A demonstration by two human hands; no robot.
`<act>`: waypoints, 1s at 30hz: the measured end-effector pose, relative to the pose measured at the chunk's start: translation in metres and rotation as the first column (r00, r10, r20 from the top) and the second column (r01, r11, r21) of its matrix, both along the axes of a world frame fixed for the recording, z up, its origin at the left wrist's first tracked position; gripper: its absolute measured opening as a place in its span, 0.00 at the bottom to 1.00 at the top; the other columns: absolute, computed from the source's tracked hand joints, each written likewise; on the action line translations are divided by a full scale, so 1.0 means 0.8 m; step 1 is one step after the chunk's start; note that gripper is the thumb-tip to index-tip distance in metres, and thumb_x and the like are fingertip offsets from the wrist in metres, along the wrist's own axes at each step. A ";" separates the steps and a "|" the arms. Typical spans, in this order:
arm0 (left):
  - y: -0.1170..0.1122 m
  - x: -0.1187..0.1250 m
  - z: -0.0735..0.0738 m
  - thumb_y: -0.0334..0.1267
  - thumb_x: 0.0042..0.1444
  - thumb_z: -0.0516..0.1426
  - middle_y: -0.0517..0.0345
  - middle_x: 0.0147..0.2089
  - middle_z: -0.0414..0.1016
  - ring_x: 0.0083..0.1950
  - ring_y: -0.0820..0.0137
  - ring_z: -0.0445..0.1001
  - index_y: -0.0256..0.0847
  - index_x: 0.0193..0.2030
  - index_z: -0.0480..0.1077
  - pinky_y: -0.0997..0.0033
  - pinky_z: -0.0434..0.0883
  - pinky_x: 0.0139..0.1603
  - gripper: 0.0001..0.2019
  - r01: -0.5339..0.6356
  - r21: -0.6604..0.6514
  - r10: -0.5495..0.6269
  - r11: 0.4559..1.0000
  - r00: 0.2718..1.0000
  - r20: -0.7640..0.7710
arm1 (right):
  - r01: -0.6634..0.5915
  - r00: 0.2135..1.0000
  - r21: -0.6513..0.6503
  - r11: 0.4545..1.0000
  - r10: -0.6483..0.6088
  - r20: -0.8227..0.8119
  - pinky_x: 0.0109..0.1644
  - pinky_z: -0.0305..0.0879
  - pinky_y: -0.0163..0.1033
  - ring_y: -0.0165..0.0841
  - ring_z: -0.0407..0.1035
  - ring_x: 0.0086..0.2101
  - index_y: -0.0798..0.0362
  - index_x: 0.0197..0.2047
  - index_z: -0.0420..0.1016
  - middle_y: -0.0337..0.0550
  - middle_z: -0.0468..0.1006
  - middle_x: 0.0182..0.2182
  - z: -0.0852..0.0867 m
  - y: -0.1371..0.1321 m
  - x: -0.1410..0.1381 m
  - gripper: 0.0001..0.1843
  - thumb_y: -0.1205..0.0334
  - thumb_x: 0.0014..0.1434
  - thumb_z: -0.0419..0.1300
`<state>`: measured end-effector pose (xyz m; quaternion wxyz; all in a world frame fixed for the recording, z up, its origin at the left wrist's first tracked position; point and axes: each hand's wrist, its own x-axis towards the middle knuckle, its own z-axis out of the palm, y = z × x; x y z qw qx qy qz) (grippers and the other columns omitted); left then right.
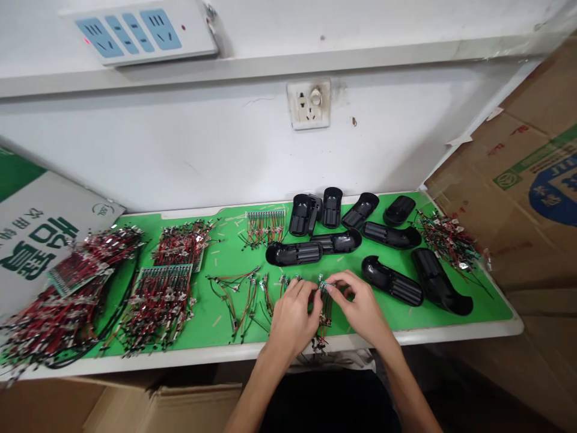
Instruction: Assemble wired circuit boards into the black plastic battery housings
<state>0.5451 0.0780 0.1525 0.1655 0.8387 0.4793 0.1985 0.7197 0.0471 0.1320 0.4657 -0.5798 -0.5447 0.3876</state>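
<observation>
Green circuit board (323, 286) pinched by left hand (292, 316) and right hand (360, 307). It looks feather-light and fragile, so grip the edges, not the floppy wires (325, 314).

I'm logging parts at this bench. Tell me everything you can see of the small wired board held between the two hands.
The small wired board is a tiny green circuit piece with thin red and dark wires trailing toward the near edge of the green mat. It is pinched between the fingertips of the left hand and the right hand, just over that mat. The hands hide most of it; finer parts cannot be made out.
</observation>
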 end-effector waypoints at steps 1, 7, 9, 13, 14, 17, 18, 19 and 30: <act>0.000 0.001 0.000 0.36 0.69 0.52 0.58 0.39 0.77 0.44 0.63 0.73 0.44 0.39 0.70 0.64 0.69 0.43 0.07 -0.004 0.006 0.004 1.000 1.000 0.004 | 0.000 1.000 0.000 1.000 0.000 -0.026 0.42 0.68 0.38 0.36 0.74 0.42 0.48 0.45 0.79 0.41 0.79 0.43 -0.001 0.001 -0.001 0.09 0.54 0.70 0.60; 0.004 0.003 -0.001 0.34 0.68 0.52 0.59 0.34 0.75 0.38 0.66 0.72 0.43 0.35 0.69 0.66 0.68 0.42 0.10 0.009 0.033 -0.013 0.999 0.992 0.126 | 0.026 0.994 0.015 1.000 -0.024 -0.106 0.43 0.70 0.38 0.37 0.76 0.42 0.50 0.45 0.80 0.44 0.80 0.43 -0.008 0.004 -0.007 0.11 0.53 0.68 0.61; 0.006 0.004 -0.003 0.33 0.68 0.52 0.61 0.31 0.74 0.35 0.69 0.71 0.43 0.33 0.69 0.67 0.69 0.43 0.10 0.011 0.038 -0.018 0.999 0.982 0.190 | 0.037 0.991 0.024 0.999 -0.034 -0.130 0.42 0.70 0.38 0.37 0.76 0.41 0.51 0.45 0.80 0.45 0.80 0.43 -0.011 0.004 -0.008 0.12 0.52 0.68 0.62; 0.005 0.008 -0.008 0.32 0.65 0.55 0.64 0.25 0.69 0.30 0.72 0.67 0.43 0.29 0.67 0.68 0.70 0.44 0.12 -0.006 0.082 -0.016 0.997 0.966 0.259 | 0.080 0.980 0.019 0.997 -0.075 -0.185 0.37 0.68 0.37 0.37 0.76 0.38 0.51 0.41 0.81 0.45 0.80 0.39 -0.017 0.005 -0.013 0.11 0.53 0.66 0.63; 0.005 0.010 -0.010 0.31 0.65 0.55 0.64 0.25 0.68 0.29 0.72 0.67 0.43 0.29 0.67 0.68 0.70 0.46 0.12 -0.016 0.105 -0.013 0.994 0.963 0.268 | 0.097 0.977 0.016 0.995 -0.092 -0.191 0.36 0.68 0.37 0.37 0.76 0.37 0.51 0.40 0.82 0.44 0.80 0.38 -0.018 0.006 -0.015 0.10 0.54 0.66 0.64; 0.003 0.014 -0.017 0.29 0.63 0.55 0.65 0.25 0.67 0.29 0.73 0.66 0.43 0.28 0.65 0.68 0.71 0.49 0.12 -0.033 0.199 -0.023 0.979 0.962 0.271 | 0.142 0.971 0.007 0.990 -0.138 -0.194 0.33 0.66 0.36 0.35 0.76 0.34 0.52 0.38 0.82 0.44 0.80 0.37 -0.019 0.007 -0.022 0.09 0.56 0.64 0.65; 0.003 0.015 -0.019 0.28 0.63 0.55 0.64 0.25 0.67 0.29 0.73 0.66 0.43 0.28 0.65 0.67 0.71 0.50 0.12 -0.032 0.230 -0.031 0.973 0.964 0.266 | 0.150 0.970 0.001 0.989 -0.147 -0.192 0.32 0.66 0.36 0.35 0.76 0.34 0.52 0.38 0.82 0.44 0.80 0.36 -0.019 0.007 -0.023 0.09 0.56 0.64 0.65; 0.003 0.016 -0.021 0.28 0.63 0.55 0.64 0.25 0.67 0.29 0.73 0.66 0.43 0.27 0.64 0.67 0.71 0.51 0.13 -0.030 0.252 -0.038 0.967 0.965 0.259 | 0.157 0.969 -0.005 0.988 -0.155 -0.192 0.32 0.66 0.36 0.35 0.76 0.33 0.52 0.37 0.82 0.44 0.80 0.36 -0.020 0.007 -0.025 0.09 0.56 0.63 0.65; 0.009 -0.003 -0.003 0.33 0.65 0.55 0.61 0.27 0.71 0.32 0.67 0.69 0.44 0.30 0.66 0.64 0.69 0.41 0.11 -0.135 0.156 0.124 0.979 0.989 0.074 | 0.077 0.953 -0.036 0.996 -0.084 -0.291 0.44 0.73 0.41 0.39 0.78 0.39 0.53 0.47 0.82 0.48 0.83 0.41 -0.025 0.004 -0.009 0.18 0.47 0.65 0.66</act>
